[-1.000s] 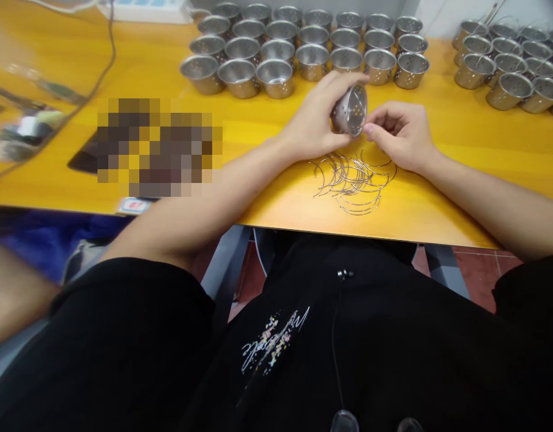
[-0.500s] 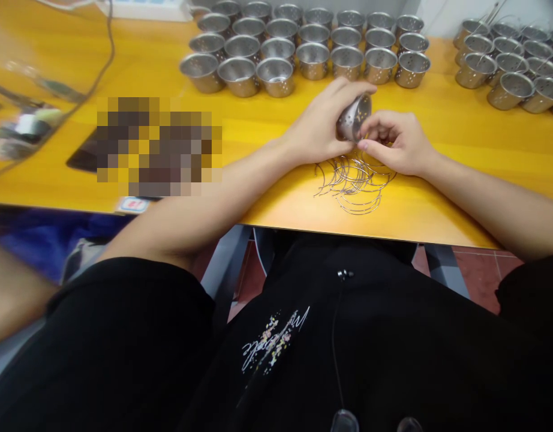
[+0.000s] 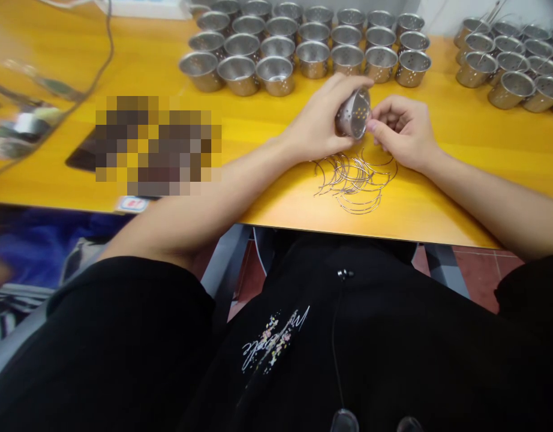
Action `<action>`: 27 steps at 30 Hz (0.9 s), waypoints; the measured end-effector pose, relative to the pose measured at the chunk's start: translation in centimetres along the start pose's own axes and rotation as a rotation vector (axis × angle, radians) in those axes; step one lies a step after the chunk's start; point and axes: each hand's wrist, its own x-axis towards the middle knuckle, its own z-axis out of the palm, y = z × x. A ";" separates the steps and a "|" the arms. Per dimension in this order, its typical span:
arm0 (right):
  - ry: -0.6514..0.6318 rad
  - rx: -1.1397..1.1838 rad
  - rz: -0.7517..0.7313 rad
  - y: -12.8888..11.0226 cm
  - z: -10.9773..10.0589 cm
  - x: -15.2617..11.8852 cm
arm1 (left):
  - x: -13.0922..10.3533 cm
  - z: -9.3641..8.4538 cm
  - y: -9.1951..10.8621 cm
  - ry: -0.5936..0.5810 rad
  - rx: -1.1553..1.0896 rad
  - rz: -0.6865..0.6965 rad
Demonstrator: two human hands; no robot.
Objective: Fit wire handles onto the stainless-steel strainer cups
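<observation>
A small steel cup with punched holes (image 3: 347,117) lies tilted on its side in the grip of my left hand (image 3: 324,120), its open rim turned to the right. My right hand (image 3: 405,132) is closed in a pinch at that rim, thumb against index finger. Whatever sits between those fingertips is too small to make out. Below both hands, a loose pile of thin curved wire handles (image 3: 355,180) lies on the yellow table (image 3: 280,201).
Rows of similar perforated cups (image 3: 313,59) stand along the back. Another group of cups (image 3: 510,90), some with wires standing up, is at the far right. On the left are a dark flat object (image 3: 83,153), partly blurred out, and a cable (image 3: 109,42).
My right hand has shifted slightly right and up, its fingertips now at the rim's edge. The cup has turned a little, showing more of its inside. A person's arm at lower left has drawn back.
</observation>
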 end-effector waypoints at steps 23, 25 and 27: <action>0.016 -0.153 0.180 -2.5 -0.4 -0.8 | 0.0 0.0 0.2 -0.016 -0.136 -0.068; 0.002 -0.164 0.210 -2.5 -0.4 -0.8 | 0.0 0.0 0.2 -0.011 -0.109 -0.062; -0.016 -0.151 0.204 -2.5 -0.4 -0.9 | 0.1 -0.1 0.2 -0.030 -0.110 -0.057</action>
